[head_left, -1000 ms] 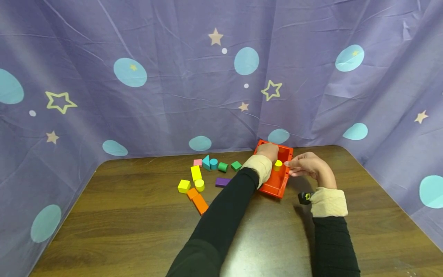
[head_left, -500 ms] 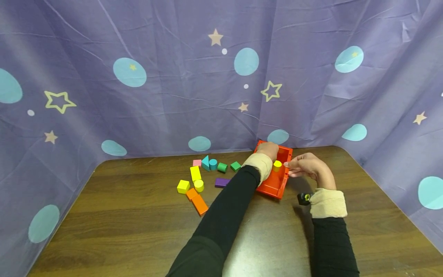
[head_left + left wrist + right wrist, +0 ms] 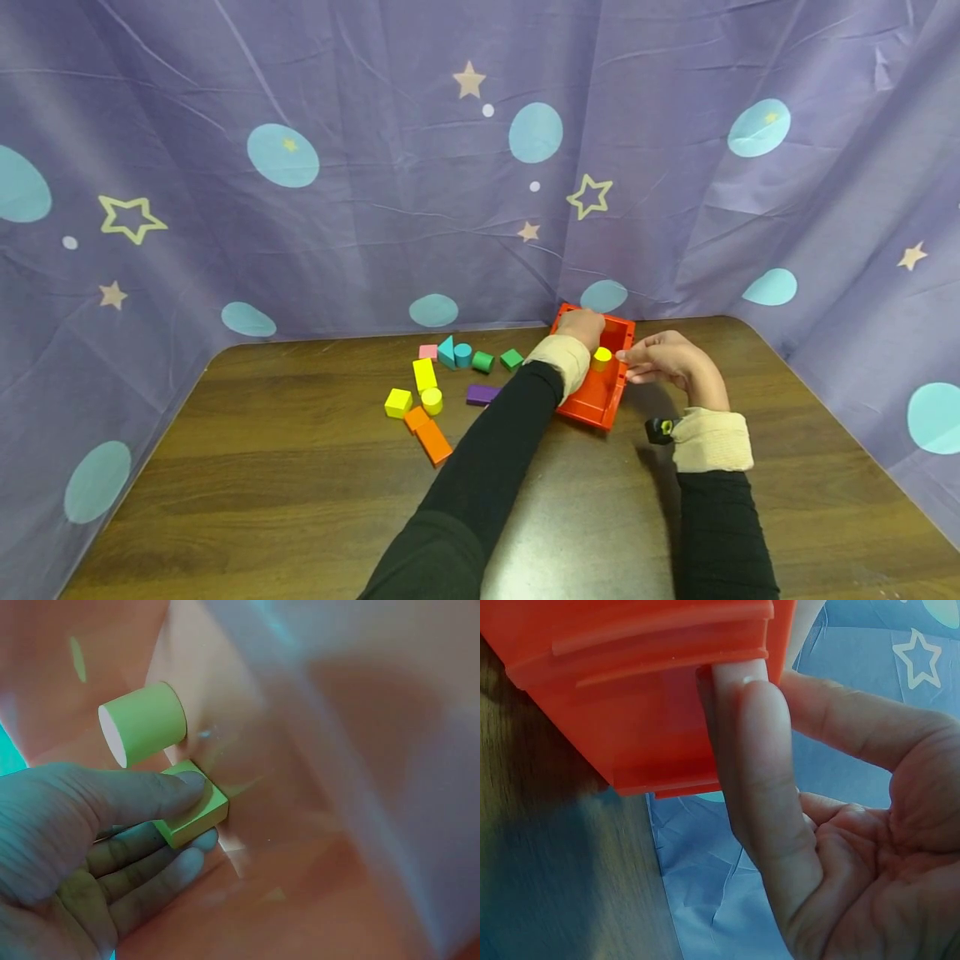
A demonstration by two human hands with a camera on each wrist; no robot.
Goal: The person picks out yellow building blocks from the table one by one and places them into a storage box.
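Observation:
My left hand (image 3: 581,327) reaches inside the red plastic bin (image 3: 589,410), its fingers hidden in the head view. In the left wrist view, its thumb and fingers pinch a yellow rectangular block (image 3: 196,814). A yellow cylinder block (image 3: 146,722) lies just beyond that block, beside the bin's inner wall. From outside, my right hand (image 3: 671,360) holds the bin's right side at the rim. In the right wrist view, the thumb and a finger (image 3: 765,735) of that hand grip the red wall (image 3: 637,720) between them.
Left of the bin lie loose blocks: a purple block (image 3: 482,395), a green cylinder (image 3: 483,362), a teal triangle (image 3: 447,352), a yellow cube (image 3: 398,404), an orange block (image 3: 434,442) and several others. A purple patterned curtain (image 3: 360,208) hangs behind the wooden table (image 3: 247,475).

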